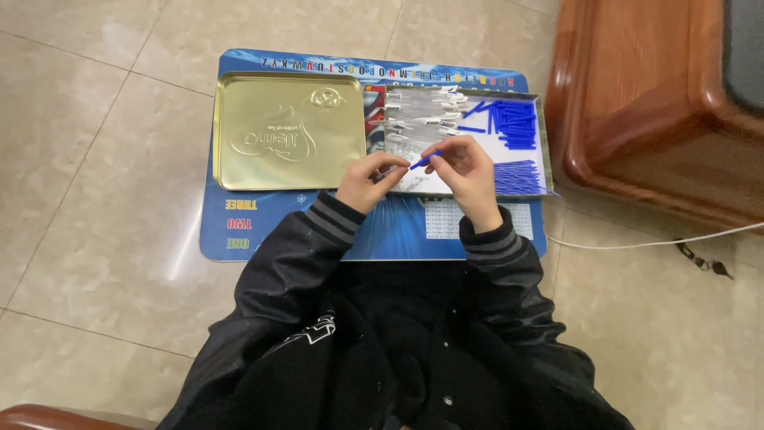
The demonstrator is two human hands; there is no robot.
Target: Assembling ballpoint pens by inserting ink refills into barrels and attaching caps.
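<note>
Left hand [368, 180] and right hand [468, 171] meet over the near edge of the tray [542, 107]. Both are nearly closed, fingertips pinching one blue stick [422, 162] between them. More blue sticks [516, 123] lie in the tray's right part. The gold lid [286, 131] lies left of the tray, on the blue mat [263, 231].

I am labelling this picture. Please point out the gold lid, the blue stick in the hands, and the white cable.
gold lid [288, 131], head view, its embossed middle.
blue stick [422, 162], head view, its middle between the fingertips.
white cable [637, 244], head view, a stretch on the floor.
</note>
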